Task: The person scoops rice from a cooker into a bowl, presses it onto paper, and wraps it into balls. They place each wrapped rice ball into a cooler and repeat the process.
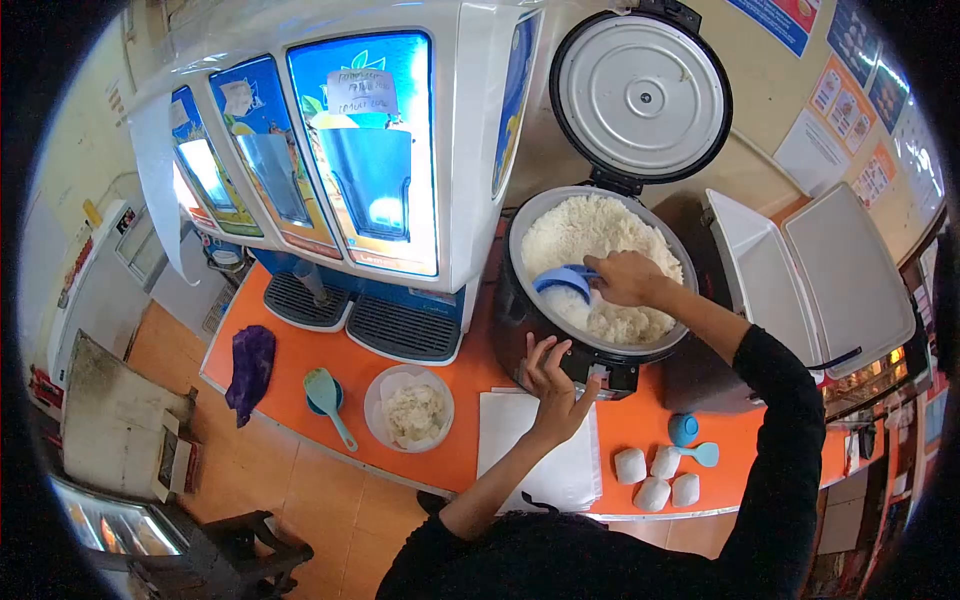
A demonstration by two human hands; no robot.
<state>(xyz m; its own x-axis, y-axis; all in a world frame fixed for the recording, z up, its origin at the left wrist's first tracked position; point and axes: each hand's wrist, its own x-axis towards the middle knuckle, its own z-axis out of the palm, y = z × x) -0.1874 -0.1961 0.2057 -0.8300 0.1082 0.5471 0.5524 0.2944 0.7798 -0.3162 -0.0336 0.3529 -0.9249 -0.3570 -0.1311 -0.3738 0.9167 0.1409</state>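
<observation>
The person's right hand (628,278) is closed around a blue scoop (562,277), dipped into the white rice (590,222) inside the rice cooker (508,325). Well apart from it, the left hand (553,385) spreads its fingers at the cooker's front; whether it presses there cannot be told. Good scooping likely wants a level bowl, a loosening stroke and the cooker braced against tipping.

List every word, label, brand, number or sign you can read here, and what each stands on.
"Lemon", apparently: bottom strip of the large panel.
Note on that panel: handwritten capitals, too unclear to quote.
Other two panels: strips and notes too blurred.
Wall posters: too small to read.
Cooker: any marks too small to read.
</observation>
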